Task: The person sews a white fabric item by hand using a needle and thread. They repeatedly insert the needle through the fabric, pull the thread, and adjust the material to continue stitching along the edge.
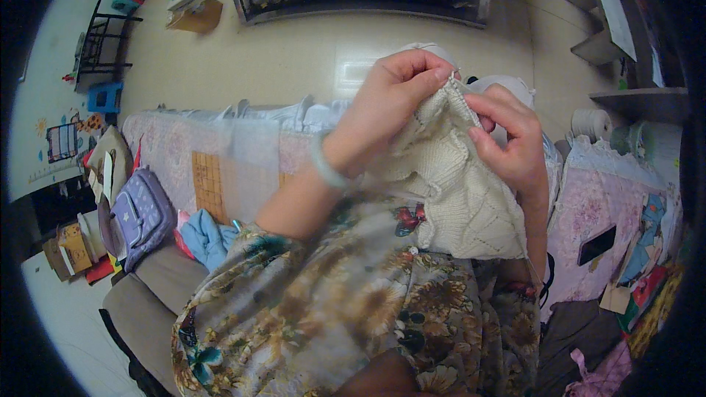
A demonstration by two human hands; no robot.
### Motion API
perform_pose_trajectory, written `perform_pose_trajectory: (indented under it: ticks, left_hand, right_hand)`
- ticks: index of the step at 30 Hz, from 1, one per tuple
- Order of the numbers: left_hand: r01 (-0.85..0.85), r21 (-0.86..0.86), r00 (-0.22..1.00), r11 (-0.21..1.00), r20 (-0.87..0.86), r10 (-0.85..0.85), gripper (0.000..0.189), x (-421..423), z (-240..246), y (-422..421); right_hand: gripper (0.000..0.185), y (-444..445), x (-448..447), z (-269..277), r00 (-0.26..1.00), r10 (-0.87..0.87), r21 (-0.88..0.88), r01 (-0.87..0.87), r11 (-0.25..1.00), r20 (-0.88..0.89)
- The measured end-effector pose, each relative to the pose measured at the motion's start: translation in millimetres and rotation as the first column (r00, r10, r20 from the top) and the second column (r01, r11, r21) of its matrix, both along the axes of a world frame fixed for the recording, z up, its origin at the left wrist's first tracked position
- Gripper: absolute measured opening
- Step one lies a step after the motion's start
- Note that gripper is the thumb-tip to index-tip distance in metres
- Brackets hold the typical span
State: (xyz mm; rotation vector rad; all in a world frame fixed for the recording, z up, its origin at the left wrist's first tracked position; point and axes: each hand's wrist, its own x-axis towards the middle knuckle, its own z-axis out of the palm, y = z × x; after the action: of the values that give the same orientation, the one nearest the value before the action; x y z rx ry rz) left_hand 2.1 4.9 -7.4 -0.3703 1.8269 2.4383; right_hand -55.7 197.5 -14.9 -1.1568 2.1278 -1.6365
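Observation:
A cream knitted piece point(469, 204) hangs from both hands over the patterned clothing on my lap. At its top corner, my left hand point(405, 80) pinches the edge between thumb and fingers; a small needle tip pokes out beside the thumb. My right hand point(507, 132) holds the same stitched edge a little lower, thumb and index finger close to the stitches. Most of the needle is hidden by the stitches and fingers. A pale bangle point(325, 162) circles my left wrist. One thin strand of yarn point(532, 270) trails below the right forearm.
A sofa with a pink floral cover point(160, 143) extends to my left, bearing a purple backpack point(140, 215) and a blue cloth point(207, 237). On the right lie a dark phone point(597, 245) and a cone of cream yarn point(591, 124). A long low cabinet point(358, 16) stands ahead.

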Motion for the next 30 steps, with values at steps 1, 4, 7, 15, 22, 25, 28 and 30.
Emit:
perform_pose_trajectory:
  ticks: [1, 4, 7, 15, 22, 25, 28, 30]
  left_hand:
    - [0.029, -0.06, 0.999, 0.998, -0.019, -0.031, 0.014, 0, 0, -1]
    - [0.086, -0.215, 0.989, 0.973, -0.096, -0.108, 0.015, -1, 1, 0]
    - [0.057, -0.323, 0.99, 0.945, -0.104, -0.096, 0.016, 1, 2, 2]
    - [0.022, -0.186, 0.999, 0.982, -0.02, -0.026, 0.017, -2, 1, -4]
    - [-0.085, -0.098, 0.996, 0.992, 0.002, 0.086, 0.013, 1, -2, 4]
    - [-0.199, -0.207, 0.978, 0.958, -0.104, 0.181, 0.011, 4, -6, 17]
    - [-0.246, -0.271, 0.96, 0.931, -0.202, 0.195, 0.01, 6, -9, 22]
    - [-0.262, -0.27, 0.946, 0.926, -0.262, 0.191, 0.011, 6, -10, 24]
  right_hand:
    - [0.03, -1, -2, 0, 1.0, -0.023, 0.002, 0.023, 1.0, -0.014]
    - [0.024, -3, -8, -2, 0.995, -0.086, 0.007, 0.086, 0.996, -0.042]
    - [0.018, 1, -10, -1, 0.991, -0.131, 0.058, 0.133, 0.989, -0.04]
    - [0.018, 3, 6, 3, 0.998, -0.051, 0.07, 0.049, 0.996, 0.027]
    - [0.021, -2, 4, 3, 0.994, -0.11, 0.069, 0.109, 0.992, 0.01]
    - [0.021, -3, -2, 3, 0.99, -0.133, 0.08, 0.136, 0.988, -0.037]
    - [0.017, -6, -11, 2, 0.987, -0.152, 0.085, 0.156, 0.984, -0.056]
    - [0.018, -13, -18, -3, 0.981, -0.196, 0.033, 0.196, 0.98, -0.002]
